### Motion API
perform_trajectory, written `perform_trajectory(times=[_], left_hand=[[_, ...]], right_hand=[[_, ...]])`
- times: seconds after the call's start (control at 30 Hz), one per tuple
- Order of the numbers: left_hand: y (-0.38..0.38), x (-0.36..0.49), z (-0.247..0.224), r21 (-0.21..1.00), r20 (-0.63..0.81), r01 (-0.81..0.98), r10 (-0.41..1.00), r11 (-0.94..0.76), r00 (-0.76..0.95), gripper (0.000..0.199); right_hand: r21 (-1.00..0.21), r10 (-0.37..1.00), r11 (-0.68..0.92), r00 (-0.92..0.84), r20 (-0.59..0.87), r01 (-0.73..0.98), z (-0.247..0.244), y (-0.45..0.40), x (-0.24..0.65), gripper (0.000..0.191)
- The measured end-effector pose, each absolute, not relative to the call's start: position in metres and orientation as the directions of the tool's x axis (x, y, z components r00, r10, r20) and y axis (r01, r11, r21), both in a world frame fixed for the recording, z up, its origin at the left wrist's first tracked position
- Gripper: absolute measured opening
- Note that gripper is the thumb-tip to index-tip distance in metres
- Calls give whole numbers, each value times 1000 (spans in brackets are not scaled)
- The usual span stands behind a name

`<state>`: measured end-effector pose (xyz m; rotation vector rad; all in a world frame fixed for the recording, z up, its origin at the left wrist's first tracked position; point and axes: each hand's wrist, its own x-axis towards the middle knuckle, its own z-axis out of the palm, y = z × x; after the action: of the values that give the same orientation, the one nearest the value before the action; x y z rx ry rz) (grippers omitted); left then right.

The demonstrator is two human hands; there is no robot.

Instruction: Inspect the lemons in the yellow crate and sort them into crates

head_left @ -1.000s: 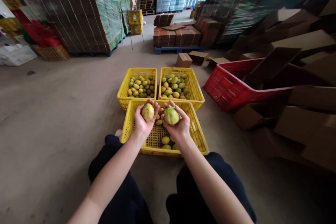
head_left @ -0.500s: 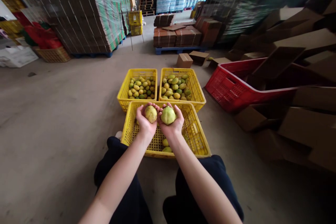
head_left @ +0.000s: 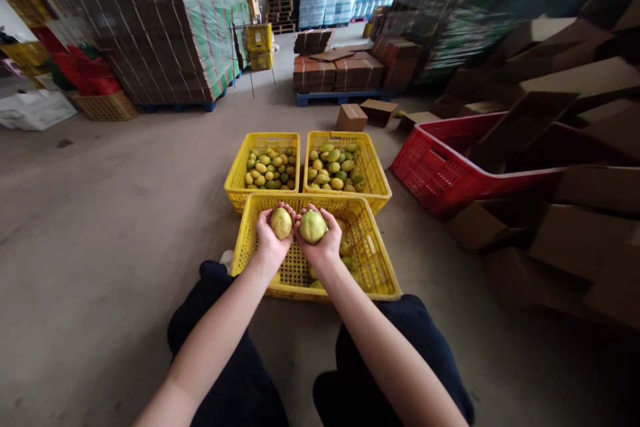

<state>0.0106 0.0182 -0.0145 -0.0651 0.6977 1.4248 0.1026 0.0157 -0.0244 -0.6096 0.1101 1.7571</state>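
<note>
My left hand (head_left: 271,242) cups a yellowish fruit (head_left: 281,223) with brown specks, its fingers curled under and around it. Beside it, my right hand (head_left: 326,247) holds a rounder, pale green fruit (head_left: 313,227) with faint ribs toward one end. Both hands are palm up, close together, above a yellow plastic crate (head_left: 383,267). Several more green-yellow fruits (head_left: 346,260) lie in that crate on the right, partly hidden by my right hand and forearm. The exact kind of fruit is not certain.
Two yellow crates stand just beyond, the left (head_left: 235,177) and right (head_left: 377,177) filled with similar fruit. A red crate (head_left: 425,173) with cardboard boxes (head_left: 580,233) crowds the right side. Farther back are wrapped pallet stacks (head_left: 200,20) and flattened cartons (head_left: 340,73).
Both hands have shifted slightly left and a little lower, still holding their fruits. The left fruit has tilted, and more fruit shows at the right of the near crate.
</note>
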Motion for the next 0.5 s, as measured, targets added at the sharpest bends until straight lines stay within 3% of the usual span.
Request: perform_trajectory(times=[0.13,0.3,0.4,0.5], left_hand=[[4,10,-29,413,-548,-848,835,333,61,20],[-56,19,-79,544,-618,-486,718,684,320,15],[-108,19,-123,612,-663,100,440,784,606,22],[-145,11,-149,611,-690,448,163,652,705,27]], right_hand=[[-277,868,-272,-110,-484,-922,-26,18,119,18],[-360,897,-133,42,-440,-923,-15,22,160,24],[-356,883,-89,91,-460,-930,-7,16,177,25],[-332,867,-109,74,-493,-937,-2,8,182,26]])
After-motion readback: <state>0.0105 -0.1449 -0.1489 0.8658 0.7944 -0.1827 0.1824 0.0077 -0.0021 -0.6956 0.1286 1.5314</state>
